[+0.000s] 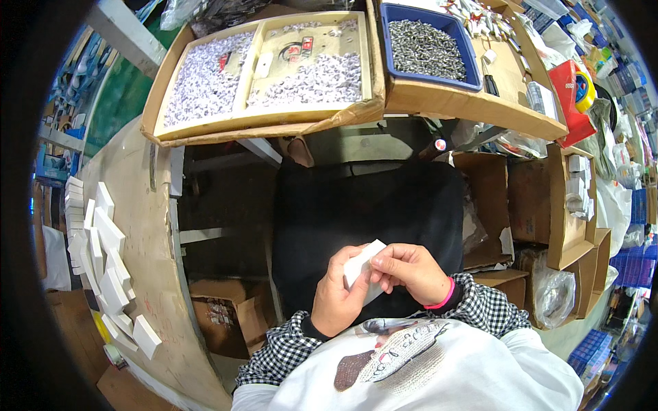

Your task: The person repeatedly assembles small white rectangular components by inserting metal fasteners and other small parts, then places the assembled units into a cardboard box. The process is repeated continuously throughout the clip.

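Bright, even light; fisheye bends the dark-vignetted rim.

— Where do the hands sit? 
— Low and central, over the lap: the left hand (336,298) and right hand (411,270) meet on a small box (362,264) held between them.

— And the bench beyond? 
— At its far edge, a divided cardboard tray (264,120) of small parts lies left; a bin (426,48) of metal pieces stands just right of it.

— To the sides? 
— Stacked small boxes (103,260) line the curved board (151,274) on the left. Open cartons (548,205) stand on the right.
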Demonstrator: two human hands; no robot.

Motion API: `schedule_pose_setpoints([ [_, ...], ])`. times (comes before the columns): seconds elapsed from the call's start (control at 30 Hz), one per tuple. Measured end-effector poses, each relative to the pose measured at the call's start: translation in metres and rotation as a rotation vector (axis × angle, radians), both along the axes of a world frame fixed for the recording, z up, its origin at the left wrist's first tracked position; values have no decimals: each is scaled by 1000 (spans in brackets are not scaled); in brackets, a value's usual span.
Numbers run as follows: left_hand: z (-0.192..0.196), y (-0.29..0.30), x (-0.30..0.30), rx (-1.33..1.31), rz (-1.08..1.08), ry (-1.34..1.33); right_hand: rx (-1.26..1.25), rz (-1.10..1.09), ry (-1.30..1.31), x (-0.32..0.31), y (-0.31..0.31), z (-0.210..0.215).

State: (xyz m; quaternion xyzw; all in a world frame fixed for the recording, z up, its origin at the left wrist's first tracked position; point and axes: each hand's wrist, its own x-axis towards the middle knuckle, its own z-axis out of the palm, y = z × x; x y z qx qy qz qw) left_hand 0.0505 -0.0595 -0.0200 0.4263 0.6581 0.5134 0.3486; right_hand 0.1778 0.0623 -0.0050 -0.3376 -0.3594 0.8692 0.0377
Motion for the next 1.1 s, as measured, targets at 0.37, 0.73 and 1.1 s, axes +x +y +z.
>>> schedule_pose_setpoints([
  [0.37,3,0,-4,120,-58,157,171,47,-148,-10,3,13],
  [0.73,-7,-7,3,-5,130,21,343,269,-334,-6,-1,2],
  [1.1,-2,-11,-10,-72,249,-257,812,616,-372,3,-5,-14],
])
